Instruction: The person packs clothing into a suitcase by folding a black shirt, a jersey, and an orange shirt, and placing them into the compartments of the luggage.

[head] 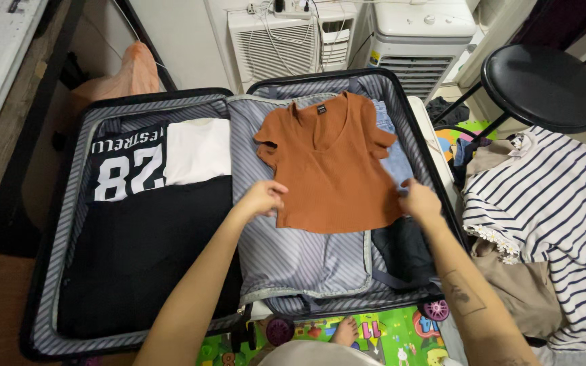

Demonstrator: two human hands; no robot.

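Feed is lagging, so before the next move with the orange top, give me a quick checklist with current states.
1. Left hand on the orange top at its lower left corner: ok.
2. Right hand on the lower right hem: ok.
3. Top lying flat, sleeves spread: ok.
4. Top fully inside the suitcase half, on the striped divider: ok.
5. Jeans under the top's right side lying smooth: cannot tell, mostly hidden.
6. Left half already packed, with jersey and white top: ok.
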